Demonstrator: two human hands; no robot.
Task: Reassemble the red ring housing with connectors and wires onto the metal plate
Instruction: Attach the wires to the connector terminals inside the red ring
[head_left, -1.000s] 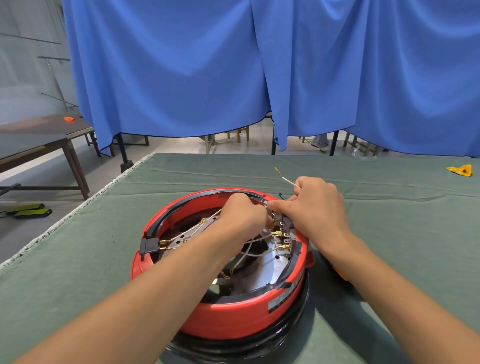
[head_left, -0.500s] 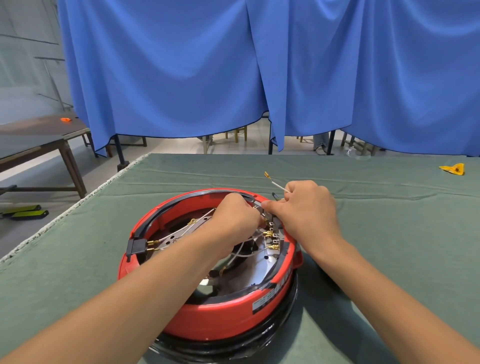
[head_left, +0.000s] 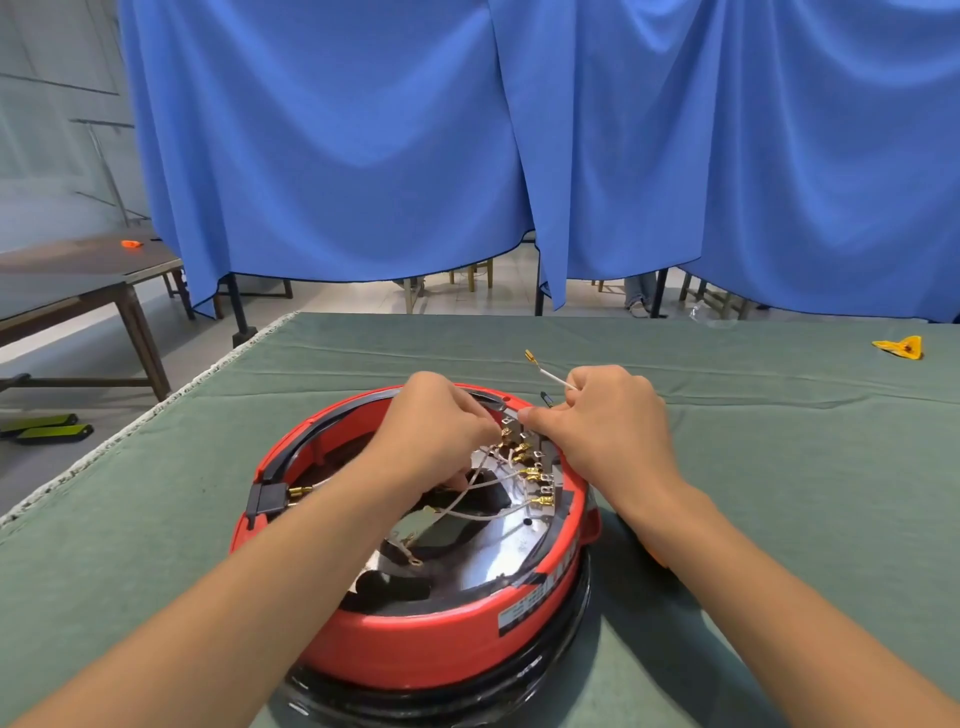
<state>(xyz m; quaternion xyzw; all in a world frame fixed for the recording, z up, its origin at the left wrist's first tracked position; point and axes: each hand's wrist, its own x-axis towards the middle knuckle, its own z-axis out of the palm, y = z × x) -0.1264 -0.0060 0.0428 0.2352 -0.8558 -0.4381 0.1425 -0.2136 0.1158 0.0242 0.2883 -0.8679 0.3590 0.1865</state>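
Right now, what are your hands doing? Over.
Left hand and right hand pinching at the connectors. Right holds a loose wire. Red ring housing sits around the metal plate. Nothing blocking.

We see the left hand (head_left: 441, 431) and right hand (head_left: 602, 421) pinching white wires (head_left: 480, 512) at the red ring housing's (head_left: 415, 649) one o'clock edge on the green bench (head_left: 779, 467).

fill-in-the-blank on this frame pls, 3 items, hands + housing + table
1. The ring housing is coloured ____.
2. The white wire with the gold tip sticks up from the ____ hand.
3. The left hand reaches ____ the housing, not outside it.

Missing words: red; right; into
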